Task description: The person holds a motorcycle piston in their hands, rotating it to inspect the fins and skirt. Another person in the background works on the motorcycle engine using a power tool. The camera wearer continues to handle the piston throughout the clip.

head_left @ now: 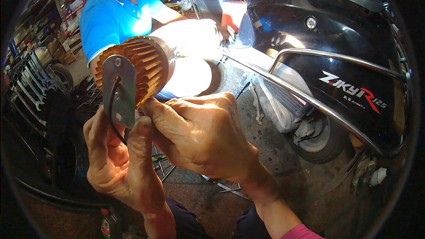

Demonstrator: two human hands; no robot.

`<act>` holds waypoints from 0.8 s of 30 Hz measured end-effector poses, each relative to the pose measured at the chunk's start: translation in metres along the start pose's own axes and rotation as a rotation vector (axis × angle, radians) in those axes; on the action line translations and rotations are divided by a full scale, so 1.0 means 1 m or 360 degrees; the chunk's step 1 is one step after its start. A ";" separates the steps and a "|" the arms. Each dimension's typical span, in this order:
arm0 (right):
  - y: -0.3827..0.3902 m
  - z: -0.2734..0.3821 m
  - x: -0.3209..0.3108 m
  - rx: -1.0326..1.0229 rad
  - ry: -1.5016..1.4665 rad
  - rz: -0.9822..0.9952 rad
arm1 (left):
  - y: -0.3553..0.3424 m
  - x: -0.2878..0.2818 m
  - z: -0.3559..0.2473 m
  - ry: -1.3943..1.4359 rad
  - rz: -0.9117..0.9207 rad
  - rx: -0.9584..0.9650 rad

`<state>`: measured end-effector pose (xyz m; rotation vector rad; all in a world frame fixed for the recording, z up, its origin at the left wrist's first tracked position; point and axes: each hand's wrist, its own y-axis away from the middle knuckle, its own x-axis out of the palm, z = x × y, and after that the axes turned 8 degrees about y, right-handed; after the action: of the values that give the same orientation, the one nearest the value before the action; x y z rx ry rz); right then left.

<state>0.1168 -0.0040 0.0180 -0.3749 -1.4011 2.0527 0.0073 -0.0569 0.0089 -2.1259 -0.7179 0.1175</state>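
Observation:
A round spotlight (150,68) with gold-coloured cooling fins is held up in front of me, its back toward me. A flat metal bracket (125,111) with holes is fixed to its back, and a thin black cable (110,117) loops out of it. My left hand (121,163) grips the bracket's lower end from below, thumb on the near side. My right hand (206,135) is closed, its thumb and bent forefinger pinching at the bracket's lower end, just under the fins. Whether it holds some small part there is hidden.
A person in a blue shirt (99,24) sits across from me, arms in glaring white light. To the right stands a black scooter (283,31) with a chrome side bar (305,95). Wrenches (33,79) hang at left. Tools (232,189) and a bottle (105,228) are lower down.

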 end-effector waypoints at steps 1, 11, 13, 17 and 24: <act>0.000 0.001 0.000 0.0003 -0.0002 -0.0004 | 0.000 -0.001 -0.001 -0.0001 -0.0003 -0.0008; 0.001 0.001 0.001 0.0028 0.0008 -0.0043 | -0.001 0.000 -0.003 -0.0040 0.0006 0.0038; 0.001 0.001 0.002 0.0033 0.0011 -0.0051 | -0.002 0.001 -0.001 -0.0017 0.0003 0.0070; 0.000 0.003 0.001 0.0048 0.0003 -0.0067 | -0.003 -0.002 -0.004 -0.0062 0.0015 0.0033; 0.000 0.002 0.000 0.0064 0.0016 -0.0103 | -0.001 0.000 -0.002 -0.0039 -0.0007 0.0005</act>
<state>0.1158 -0.0050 0.0188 -0.3187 -1.3466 2.0206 0.0074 -0.0579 0.0115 -2.1229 -0.7362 0.1426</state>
